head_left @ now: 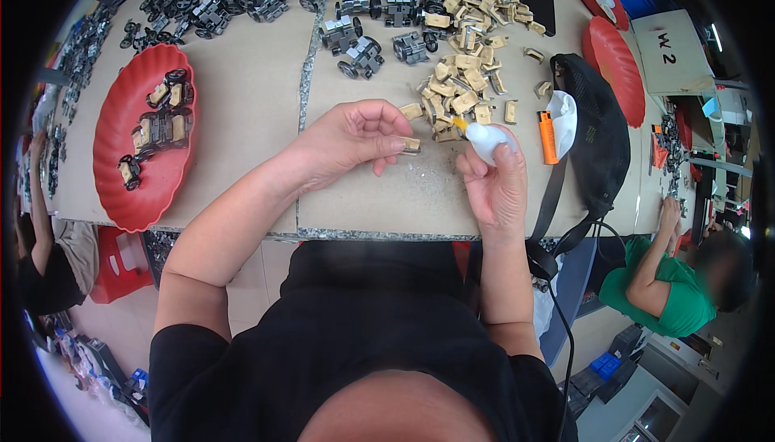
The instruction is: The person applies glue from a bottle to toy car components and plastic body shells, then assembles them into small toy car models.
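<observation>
Between the thumb and fingers of my left hand (363, 137) is a small tan plastic part (411, 146), pinched over the table. My right hand (496, 180) is wrapped round a white squeeze bottle (484, 142), tilted so its yellow tip points left and up toward a heap of similar tan parts (464, 79). The tip is apart from the part in my left hand. Beyond the heap lie several black and grey toy car chassis (362, 56) with wheels.
On the left, a red scalloped tray (113, 151) holds several chassis fitted with tan parts. Right of my right hand are an orange lighter (548, 137), white tissue (563, 119) and a black bag (597, 135). A person in green (666, 289) works at the right.
</observation>
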A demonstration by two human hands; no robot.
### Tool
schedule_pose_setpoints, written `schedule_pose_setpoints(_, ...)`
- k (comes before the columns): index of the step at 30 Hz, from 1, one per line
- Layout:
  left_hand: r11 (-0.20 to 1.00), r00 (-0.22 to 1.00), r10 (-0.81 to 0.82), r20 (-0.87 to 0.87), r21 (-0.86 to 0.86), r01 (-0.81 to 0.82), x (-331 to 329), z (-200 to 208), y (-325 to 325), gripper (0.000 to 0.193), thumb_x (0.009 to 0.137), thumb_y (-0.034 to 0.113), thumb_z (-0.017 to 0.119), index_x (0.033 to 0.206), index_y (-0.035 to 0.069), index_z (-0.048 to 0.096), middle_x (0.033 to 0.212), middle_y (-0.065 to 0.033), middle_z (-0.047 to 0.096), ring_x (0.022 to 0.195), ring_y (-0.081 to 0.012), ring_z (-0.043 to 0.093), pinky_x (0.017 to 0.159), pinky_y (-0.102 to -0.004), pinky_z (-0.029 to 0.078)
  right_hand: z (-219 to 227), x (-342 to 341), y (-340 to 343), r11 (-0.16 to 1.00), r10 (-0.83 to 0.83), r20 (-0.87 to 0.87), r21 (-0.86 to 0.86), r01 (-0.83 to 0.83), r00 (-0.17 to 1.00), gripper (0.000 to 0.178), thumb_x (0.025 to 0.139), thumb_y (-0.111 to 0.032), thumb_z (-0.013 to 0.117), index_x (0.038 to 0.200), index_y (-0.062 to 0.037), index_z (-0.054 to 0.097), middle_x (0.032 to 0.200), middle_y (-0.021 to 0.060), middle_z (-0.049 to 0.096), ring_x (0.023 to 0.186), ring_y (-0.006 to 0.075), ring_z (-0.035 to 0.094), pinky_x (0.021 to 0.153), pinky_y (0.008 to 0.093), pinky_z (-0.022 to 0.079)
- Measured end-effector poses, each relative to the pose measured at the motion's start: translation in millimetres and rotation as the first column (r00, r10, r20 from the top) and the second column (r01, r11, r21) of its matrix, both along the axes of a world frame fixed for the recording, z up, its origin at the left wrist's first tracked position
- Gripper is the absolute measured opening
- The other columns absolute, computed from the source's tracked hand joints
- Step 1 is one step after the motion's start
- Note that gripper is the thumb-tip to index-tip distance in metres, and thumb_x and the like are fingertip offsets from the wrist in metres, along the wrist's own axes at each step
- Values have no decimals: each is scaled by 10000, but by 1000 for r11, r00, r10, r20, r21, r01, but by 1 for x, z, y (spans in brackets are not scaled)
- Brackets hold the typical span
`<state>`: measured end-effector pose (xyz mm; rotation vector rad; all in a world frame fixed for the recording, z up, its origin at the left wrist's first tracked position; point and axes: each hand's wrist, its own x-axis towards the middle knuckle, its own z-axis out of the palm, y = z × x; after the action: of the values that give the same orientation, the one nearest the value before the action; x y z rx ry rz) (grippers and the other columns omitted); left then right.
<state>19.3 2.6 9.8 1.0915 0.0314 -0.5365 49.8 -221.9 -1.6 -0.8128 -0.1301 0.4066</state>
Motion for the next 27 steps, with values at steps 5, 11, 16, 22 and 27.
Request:
schedule_pose_setpoints(5, 994, 999, -20, 36, 110, 16, -2, 2, -1, 143, 813, 26, 590, 951, -3, 564, 812, -24, 573, 699, -68, 549, 617, -191, 463, 2, 1, 7, 986, 151, -61, 86, -145, 987, 201, 854, -143, 548, 1017, -32, 511, 953, 106, 589, 843, 221, 592, 799, 407, 489)
schedule_pose_setpoints(11, 990, 995, 55, 80, 126, -65, -2, 1, -1, 200, 796, 5, 602, 985, 3, 537, 838, -27, 582, 723, -68, 554, 659, -191, 470, 9, 16, 23, 999, -18, -19, -37, 17, 1000, 196, 853, -102, 540, 1037, -39, 508, 988, 119, 586, 933, 243, 590, 816, 429, 493)
schedule_pose_setpoints(16, 984, 983, 103, 149, 128, -122, -1, -4, -1, 189, 787, -17, 606, 958, 9, 531, 859, -29, 591, 765, -70, 565, 712, -206, 487, 10, 10, 1, 994, 30, 43, -111, -25, 999, 210, 829, -88, 577, 1020, -30, 513, 926, 91, 596, 827, 194, 599, 692, 330, 509)
schedule_pose_setpoints(22, 983, 990, 76, 116, 155, -93, -4, -2, -4, 208, 785, -24, 604, 983, -7, 541, 865, -41, 602, 782, -82, 581, 719, -206, 492, 6, -3, 8, 969, -228, -4, -93, 227, 974, 217, 815, -96, 605, 1001, -28, 517, 822, 66, 575, 623, 117, 522, 519, 228, 407)
schedule_pose_setpoints(27, 986, 992, 77, 96, 138, -90, -4, -2, -4, 204, 789, -25, 599, 985, -14, 544, 861, -48, 606, 774, -85, 587, 715, -210, 495, 6, -10, 10, 947, -211, 175, -209, 246, 962, 227, 831, -107, 590, 1013, -11, 495, 827, 81, 572, 637, 132, 539, 537, 236, 430)
